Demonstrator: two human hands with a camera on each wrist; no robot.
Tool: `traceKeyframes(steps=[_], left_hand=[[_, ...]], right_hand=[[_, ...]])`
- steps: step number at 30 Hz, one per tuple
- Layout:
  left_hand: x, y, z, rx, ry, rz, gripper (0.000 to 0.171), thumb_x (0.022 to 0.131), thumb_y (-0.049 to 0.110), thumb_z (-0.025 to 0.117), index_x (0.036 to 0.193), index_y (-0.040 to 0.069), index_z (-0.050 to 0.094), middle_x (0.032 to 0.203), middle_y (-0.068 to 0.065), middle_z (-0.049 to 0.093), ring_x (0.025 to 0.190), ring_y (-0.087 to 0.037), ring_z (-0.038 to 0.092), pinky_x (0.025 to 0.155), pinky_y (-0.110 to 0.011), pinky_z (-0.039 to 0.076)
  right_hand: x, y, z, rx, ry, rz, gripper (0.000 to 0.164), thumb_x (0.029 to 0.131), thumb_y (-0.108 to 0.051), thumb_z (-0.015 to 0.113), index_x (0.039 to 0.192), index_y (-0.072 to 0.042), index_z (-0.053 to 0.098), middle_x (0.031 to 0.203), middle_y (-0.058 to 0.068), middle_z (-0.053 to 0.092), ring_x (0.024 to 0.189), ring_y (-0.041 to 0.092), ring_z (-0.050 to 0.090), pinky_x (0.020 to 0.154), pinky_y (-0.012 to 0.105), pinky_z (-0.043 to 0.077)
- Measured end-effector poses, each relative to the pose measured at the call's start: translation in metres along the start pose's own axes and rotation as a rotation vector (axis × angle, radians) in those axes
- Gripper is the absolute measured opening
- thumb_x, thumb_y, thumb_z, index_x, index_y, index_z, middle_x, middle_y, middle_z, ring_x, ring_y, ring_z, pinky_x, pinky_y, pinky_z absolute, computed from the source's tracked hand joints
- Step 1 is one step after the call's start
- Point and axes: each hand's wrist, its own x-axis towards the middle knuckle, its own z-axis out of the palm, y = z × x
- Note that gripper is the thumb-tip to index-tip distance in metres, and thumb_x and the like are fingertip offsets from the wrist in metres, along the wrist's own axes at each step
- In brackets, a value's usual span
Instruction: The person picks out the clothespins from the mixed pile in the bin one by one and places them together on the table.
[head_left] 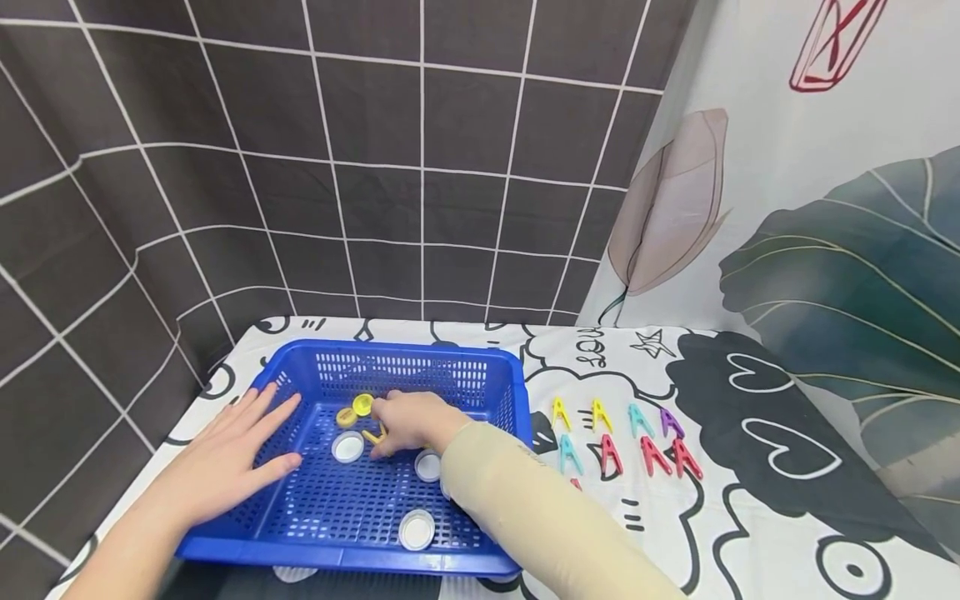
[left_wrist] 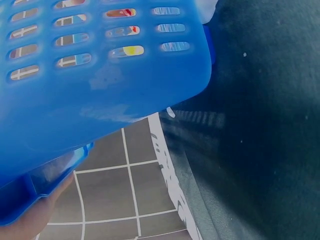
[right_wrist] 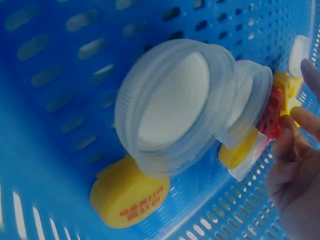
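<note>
My left hand (head_left: 225, 458) rests with spread fingers on the left rim of a blue plastic basket (head_left: 337, 557). Inside the basket, my right hand (head_left: 412, 421) pinches a yellow clothespin (head_left: 374, 436) between thumb and fingers. A red clothespin (right_wrist: 271, 114) lies close to those fingertips in the right wrist view. Around the hand are yellow caps (head_left: 363, 405) and clear-rimmed white lids (head_left: 347, 447). One yellow cap with red print (right_wrist: 132, 192) leans near a large lid (right_wrist: 175, 100). The right forearm hides part of the basket's right side.
On the patterned cloth to the right lie several clothespins in rows: yellow (head_left: 560, 413), blue (head_left: 640, 420), purple (head_left: 671, 423) and red (head_left: 654, 456). A dark tiled-pattern curtain (head_left: 465, 200) hangs behind the basket.
</note>
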Motion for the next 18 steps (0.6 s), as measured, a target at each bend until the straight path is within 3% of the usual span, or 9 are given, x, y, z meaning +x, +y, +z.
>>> traceKeyframes(steps=[5,11,15,18], left_hand=[[0.0001,-0.0007,0.0007,-0.001,-0.004,-0.001,0.071,0.089,0.048,0.055,0.145,0.009,0.035,0.150,-0.026,0.022,0.137,-0.045,0.016,0.109,-0.027,-0.014],[0.0008,-0.0008,0.0004,-0.001,0.001,0.005,0.071,0.089,0.048,0.056,0.145,0.009,0.035,0.149,-0.026,0.023,0.137,-0.044,0.016,0.110,-0.029,-0.013],[0.0011,-0.0002,0.0004,-0.007,0.000,0.003,0.071,0.089,0.048,0.056,0.145,0.009,0.035,0.149,-0.026,0.023,0.137,-0.044,0.016,0.111,-0.030,-0.012],[0.0011,-0.0001,0.0003,-0.006,0.006,0.005,0.070,0.089,0.047,0.057,0.144,0.009,0.036,0.149,-0.026,0.023,0.137,-0.045,0.017,0.111,-0.030,-0.012]], right_hand=[[0.0035,-0.0032,0.0037,-0.030,0.021,-0.014,0.041,0.079,-0.050,0.069,0.109,-0.024,0.059,0.095,-0.007,0.051,0.075,0.006,0.052,0.066,0.028,0.047],[0.0048,-0.0063,0.0027,-0.003,0.004,-0.087,0.040,0.081,-0.037,0.073,0.118,-0.027,0.060,0.108,-0.010,0.052,0.086,0.004,0.053,0.076,0.025,0.048],[0.0058,-0.0083,0.0026,0.022,0.004,-0.081,0.046,0.082,-0.043,0.070,0.122,-0.024,0.057,0.106,-0.009,0.051,0.085,0.005,0.051,0.076,0.026,0.047],[0.0062,-0.0105,0.0030,0.013,0.005,-0.038,0.044,0.082,-0.052,0.066,0.113,-0.022,0.060,0.099,-0.007,0.051,0.081,0.006,0.051,0.073,0.028,0.048]])
